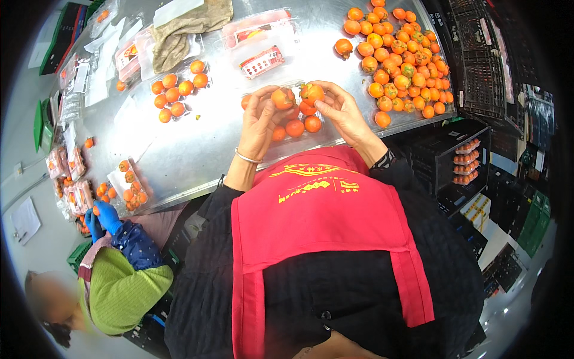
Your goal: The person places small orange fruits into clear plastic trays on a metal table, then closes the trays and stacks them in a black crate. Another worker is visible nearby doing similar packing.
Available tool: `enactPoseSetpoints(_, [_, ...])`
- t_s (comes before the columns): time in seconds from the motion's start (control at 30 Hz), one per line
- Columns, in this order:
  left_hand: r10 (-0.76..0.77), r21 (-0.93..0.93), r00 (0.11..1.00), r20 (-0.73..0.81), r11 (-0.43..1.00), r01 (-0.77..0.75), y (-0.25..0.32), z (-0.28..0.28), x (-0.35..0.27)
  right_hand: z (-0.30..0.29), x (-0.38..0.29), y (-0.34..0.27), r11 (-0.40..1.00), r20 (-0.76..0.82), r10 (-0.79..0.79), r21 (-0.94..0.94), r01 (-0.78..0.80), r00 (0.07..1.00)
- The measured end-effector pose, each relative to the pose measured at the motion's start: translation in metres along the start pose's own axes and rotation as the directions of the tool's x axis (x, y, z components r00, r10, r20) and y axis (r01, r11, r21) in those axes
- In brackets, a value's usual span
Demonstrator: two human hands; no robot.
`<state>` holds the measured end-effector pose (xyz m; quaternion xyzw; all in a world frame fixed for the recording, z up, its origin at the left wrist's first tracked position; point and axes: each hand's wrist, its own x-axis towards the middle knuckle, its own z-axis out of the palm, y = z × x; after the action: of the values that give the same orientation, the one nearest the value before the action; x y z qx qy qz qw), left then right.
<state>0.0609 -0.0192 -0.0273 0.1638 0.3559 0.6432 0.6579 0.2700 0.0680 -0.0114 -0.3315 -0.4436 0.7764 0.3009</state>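
Each of my hands holds one orange persimmon with its leafy cap showing. My left hand (pixel 260 119), with a bangle at the wrist, grips the left persimmon (pixel 283 98) between thumb and fingers. In my right hand (pixel 340 110) is the right persimmon (pixel 312 94), close beside the first. Just beneath both hands, several persimmons (pixel 294 128) sit together near the table's front edge, in what looks like a clear plastic tray whose outline is hard to make out. My fingers hide part of that group.
A large heap of loose persimmons (pixel 403 67) covers the right of the metal table (pixel 215 134). Left of me lies a smaller group of persimmons (pixel 178 95). Behind are a brown cloth (pixel 172 45) and printed packaging (pixel 261 62). A blue-gloved co-worker (pixel 107 215) works at the left; black crates (pixel 475 58) stand right.
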Motion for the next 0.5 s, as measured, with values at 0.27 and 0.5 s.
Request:
enactPoseSetpoints(0.27, [0.059, 0.3, 0.998, -0.027, 0.953, -0.049, 0.0025, -0.0048, 0.0012, -0.0009, 0.0, -0.0023, 0.972, 0.032, 0.076, 0.222, -0.081, 0.997])
enactPoseSetpoints(0.5, [0.042, 0.2, 0.999, -0.007, 0.979, -0.04, 0.0041, -0.0033, 0.0028, -0.0005, 0.0031, -0.0015, 0.988, -0.027, 0.024, 0.152, -0.02, 0.999])
